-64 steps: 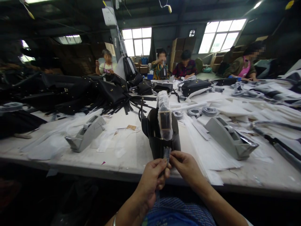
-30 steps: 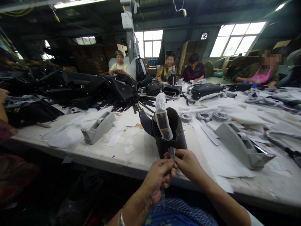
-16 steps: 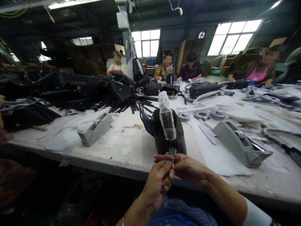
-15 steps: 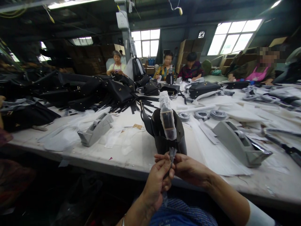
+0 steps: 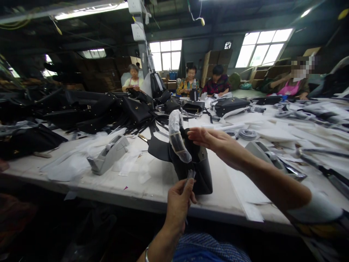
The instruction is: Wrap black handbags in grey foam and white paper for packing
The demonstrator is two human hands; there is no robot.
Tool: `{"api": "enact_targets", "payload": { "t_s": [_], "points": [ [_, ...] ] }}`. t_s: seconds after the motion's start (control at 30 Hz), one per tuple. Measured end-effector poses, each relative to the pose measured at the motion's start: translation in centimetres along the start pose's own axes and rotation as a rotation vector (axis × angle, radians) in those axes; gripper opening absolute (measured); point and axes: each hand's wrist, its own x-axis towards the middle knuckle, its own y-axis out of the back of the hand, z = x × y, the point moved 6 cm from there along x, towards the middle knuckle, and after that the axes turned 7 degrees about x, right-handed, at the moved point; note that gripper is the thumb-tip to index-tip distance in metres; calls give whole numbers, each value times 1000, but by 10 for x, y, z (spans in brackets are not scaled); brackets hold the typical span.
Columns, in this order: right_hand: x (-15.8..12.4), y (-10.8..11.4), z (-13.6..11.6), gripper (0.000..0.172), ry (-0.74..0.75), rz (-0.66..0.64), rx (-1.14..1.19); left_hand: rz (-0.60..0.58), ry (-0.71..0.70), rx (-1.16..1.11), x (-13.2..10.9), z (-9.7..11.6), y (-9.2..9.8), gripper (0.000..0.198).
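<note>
A black handbag (image 5: 202, 176) stands on the table in front of me, its flap (image 5: 159, 148) folded out to the left. White wrapping and clear film cover its arched handle (image 5: 176, 136). My left hand (image 5: 178, 200) is closed on a plastic-wrapped strap (image 5: 191, 174) just in front of the bag; the strap's lower part is mostly hidden by the fingers. At the bag's upper right edge is my right hand (image 5: 208, 139), its fingers stretched out and holding nothing. Whether its fingertips touch the bag I cannot tell.
Grey tape dispensers stand on the left (image 5: 109, 154) and right (image 5: 272, 158). Black bags (image 5: 133, 109) are heaped at the back left. White sheets (image 5: 245, 189) and coiled wrapped straps (image 5: 248, 134) lie to the right. Several co-workers sit across the table (image 5: 152, 198).
My right hand has left the strap and moved up to the bag's upper right side. The bag has turned, with its flap swung out left. My left hand keeps the strap.
</note>
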Motion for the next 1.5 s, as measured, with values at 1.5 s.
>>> {"api": "enact_targets", "payload": {
  "t_s": [1.5],
  "points": [
    [-56, -19, 88, 27, -10, -80, -637, 289, -555, 586, 32, 14, 44, 13]
  ]
}}
